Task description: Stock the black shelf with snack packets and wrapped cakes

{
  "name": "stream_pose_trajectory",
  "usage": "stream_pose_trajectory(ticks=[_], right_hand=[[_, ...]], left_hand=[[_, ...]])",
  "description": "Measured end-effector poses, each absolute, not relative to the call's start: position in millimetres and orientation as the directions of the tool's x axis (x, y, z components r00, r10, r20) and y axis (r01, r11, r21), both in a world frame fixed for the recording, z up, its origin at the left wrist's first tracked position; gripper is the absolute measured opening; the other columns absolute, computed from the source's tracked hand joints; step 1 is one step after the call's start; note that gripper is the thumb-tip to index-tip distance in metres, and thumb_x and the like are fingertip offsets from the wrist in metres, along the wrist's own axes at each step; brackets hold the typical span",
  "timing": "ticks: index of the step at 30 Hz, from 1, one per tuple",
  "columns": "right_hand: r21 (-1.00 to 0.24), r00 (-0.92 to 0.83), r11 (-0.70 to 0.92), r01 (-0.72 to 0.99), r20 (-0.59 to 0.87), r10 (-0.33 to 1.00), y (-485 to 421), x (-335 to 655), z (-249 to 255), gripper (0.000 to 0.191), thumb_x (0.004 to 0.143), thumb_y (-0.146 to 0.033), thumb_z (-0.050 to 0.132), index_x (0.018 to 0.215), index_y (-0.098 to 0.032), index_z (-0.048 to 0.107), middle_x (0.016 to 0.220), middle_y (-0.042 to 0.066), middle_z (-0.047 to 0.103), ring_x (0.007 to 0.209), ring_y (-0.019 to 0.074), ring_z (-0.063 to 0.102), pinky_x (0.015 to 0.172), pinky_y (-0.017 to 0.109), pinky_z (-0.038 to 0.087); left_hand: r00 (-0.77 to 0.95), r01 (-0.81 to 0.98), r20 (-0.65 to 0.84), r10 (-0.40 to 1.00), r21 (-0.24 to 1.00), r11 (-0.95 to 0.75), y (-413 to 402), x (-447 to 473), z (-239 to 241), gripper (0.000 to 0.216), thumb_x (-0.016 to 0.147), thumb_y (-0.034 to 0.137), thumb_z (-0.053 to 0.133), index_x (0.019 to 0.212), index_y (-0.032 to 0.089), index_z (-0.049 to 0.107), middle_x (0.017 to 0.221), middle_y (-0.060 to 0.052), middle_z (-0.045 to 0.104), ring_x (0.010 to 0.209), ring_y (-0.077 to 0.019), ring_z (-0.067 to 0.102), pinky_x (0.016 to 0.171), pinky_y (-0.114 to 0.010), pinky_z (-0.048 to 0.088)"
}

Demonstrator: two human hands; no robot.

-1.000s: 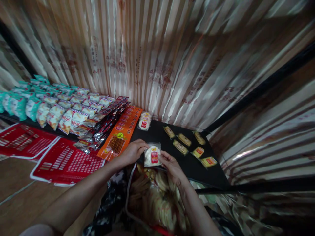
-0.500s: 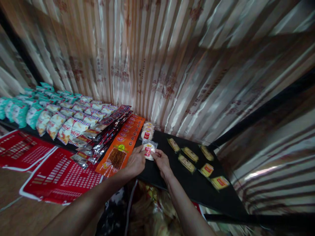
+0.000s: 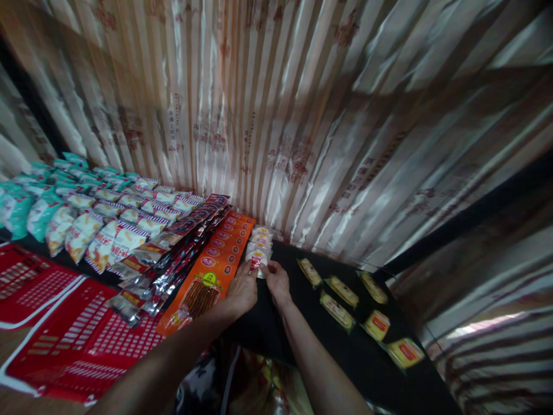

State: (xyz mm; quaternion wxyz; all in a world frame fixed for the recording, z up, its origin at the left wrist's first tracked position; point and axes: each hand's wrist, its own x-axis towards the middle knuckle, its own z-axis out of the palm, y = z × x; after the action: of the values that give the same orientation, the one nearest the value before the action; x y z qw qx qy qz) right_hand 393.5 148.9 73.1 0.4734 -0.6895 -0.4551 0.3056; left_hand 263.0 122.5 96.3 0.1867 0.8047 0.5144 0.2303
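Note:
A round white packaged bun [image 3: 256,263] with a red label, in clear wrap, lies at the near end of a short row of like packs [image 3: 261,238] on the black shelf [image 3: 272,323]. My left hand [image 3: 244,288] grips its left edge, fingers closed at the wrap. On the right edge my right hand [image 3: 276,281] pinches the same pack between thumb and fingers. Just left of the row lies an orange snack sheet [image 3: 215,259] with brown sticks pictured near its front. The fingertips partly cover the pack's near side.
Left of the orange sheet are stacked dark red and silver packets [image 3: 173,253], white snack bags [image 3: 106,236] and teal bags [image 3: 43,213]. Several yellow wrapped cakes [image 3: 337,310] lie on the right. A pleated curtain [image 3: 268,115] hangs behind. Red baskets [image 3: 86,340] sit below at left.
Both hands have pushed the white pack away from me, up against the row of like packs. The camera view has shifted slightly.

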Motion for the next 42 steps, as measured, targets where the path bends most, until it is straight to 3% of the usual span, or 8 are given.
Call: stream_pose_trajectory(ticks=[12, 21, 24, 28, 33, 37, 39, 42], right_hand=[[-0.849, 0.489, -0.224, 0.478, 0.045, 0.871, 155, 391, 77, 0.029, 0.066, -0.042, 0.061, 0.089, -0.024, 0.062, 0.078, 0.003, 0.067, 0.071, 0.0209, 0.062, 0.064, 0.031, 0.044], [-0.913, 0.485, -0.099, 0.396, 0.117, 0.866, 112, 387, 83, 0.04, 0.077, -0.042, 0.047, 0.106, -0.016, 0.056, 0.104, 0.011, 0.063, 0.09, 0.0198, 0.06, 0.081, 0.033, 0.045], [-0.952, 0.467, 0.001, 0.308, 0.152, 0.871, 69, 385, 87, 0.037, 0.079, -0.041, 0.047, 0.105, -0.017, 0.056, 0.105, 0.011, 0.063, 0.093, 0.0189, 0.06, 0.084, 0.032, 0.045], [-0.965, 0.454, -0.025, 0.261, 0.101, 0.885, 2, 380, 81, 0.032, 0.081, -0.041, 0.049, 0.104, -0.019, 0.057, 0.101, 0.009, 0.066, 0.09, 0.0183, 0.062, 0.081, 0.031, 0.047], [-0.922, 0.391, -0.042, 0.386, 0.122, 0.912, -66, 374, 57, 0.032, 0.083, -0.044, 0.044, 0.093, -0.02, 0.062, 0.092, 0.008, 0.069, 0.087, 0.0198, 0.063, 0.08, 0.033, 0.048], [-0.86, 0.337, -0.104, 0.499, 0.082, 0.938, -97, 370, 30, 0.034, 0.083, -0.038, 0.039, 0.096, -0.02, 0.064, 0.098, 0.009, 0.069, 0.092, 0.0212, 0.063, 0.084, 0.036, 0.048], [-0.825, 0.299, -0.091, 0.557, 0.097, 0.949, -106, 368, 15, 0.034, 0.08, -0.034, 0.04, 0.099, -0.019, 0.065, 0.102, 0.01, 0.068, 0.094, 0.0221, 0.062, 0.087, 0.039, 0.047], [-0.787, 0.226, -0.046, 0.615, 0.12, 0.967, -112, 364, 0, 0.035, 0.078, -0.031, 0.043, 0.102, -0.019, 0.065, 0.105, 0.011, 0.067, 0.097, 0.0227, 0.061, 0.088, 0.04, 0.047]], left_hand=[[0.374, 0.766, 0.188, 0.908, 0.489, -0.417, 130, 270, 95, 0.052, 0.076, 0.01, 0.045, 0.127, 0.008, 0.046, 0.137, -0.019, 0.041, 0.129, -0.0321, 0.035, 0.104, -0.045, 0.036], [0.38, 0.804, 0.212, 0.9, 0.404, -0.435, 105, 268, 108, 0.05, 0.079, 0.01, 0.045, 0.128, 0.008, 0.042, 0.143, -0.019, 0.03, 0.132, -0.0325, 0.028, 0.102, -0.044, 0.037], [0.405, 0.794, 0.224, 0.886, 0.395, -0.463, 73, 266, 112, 0.036, 0.085, 0.014, 0.039, 0.119, 0.011, 0.051, 0.135, -0.016, 0.042, 0.122, -0.0285, 0.041, 0.095, -0.039, 0.044], [0.517, 0.731, 0.125, 0.847, 0.45, -0.513, 14, 265, 107, 0.026, 0.089, 0.017, 0.036, 0.097, 0.017, 0.061, 0.099, -0.007, 0.063, 0.092, -0.0207, 0.056, 0.082, -0.032, 0.05], [0.506, 0.716, 0.137, 0.852, 0.485, -0.503, -51, 258, 95, 0.023, 0.089, 0.022, 0.042, 0.103, 0.018, 0.06, 0.106, -0.007, 0.061, 0.1, -0.0207, 0.053, 0.086, -0.032, 0.046], [0.459, 0.762, -0.083, 0.885, 0.55, -0.343, -71, 247, 72, 0.024, 0.088, 0.025, 0.043, 0.105, 0.022, 0.061, 0.104, -0.005, 0.063, 0.099, -0.019, 0.055, 0.086, -0.029, 0.044], [0.332, 0.824, -0.281, 0.901, 0.55, -0.132, -71, 242, 57, 0.027, 0.088, 0.025, 0.042, 0.106, 0.018, 0.061, 0.11, -0.008, 0.062, 0.102, -0.0195, 0.056, 0.087, -0.028, 0.043], [0.26, 0.843, -0.352, 0.899, 0.537, -0.033, -67, 238, 39, 0.028, 0.086, 0.024, 0.042, 0.101, 0.014, 0.064, 0.101, -0.011, 0.066, 0.096, -0.0212, 0.06, 0.08, -0.028, 0.043]])
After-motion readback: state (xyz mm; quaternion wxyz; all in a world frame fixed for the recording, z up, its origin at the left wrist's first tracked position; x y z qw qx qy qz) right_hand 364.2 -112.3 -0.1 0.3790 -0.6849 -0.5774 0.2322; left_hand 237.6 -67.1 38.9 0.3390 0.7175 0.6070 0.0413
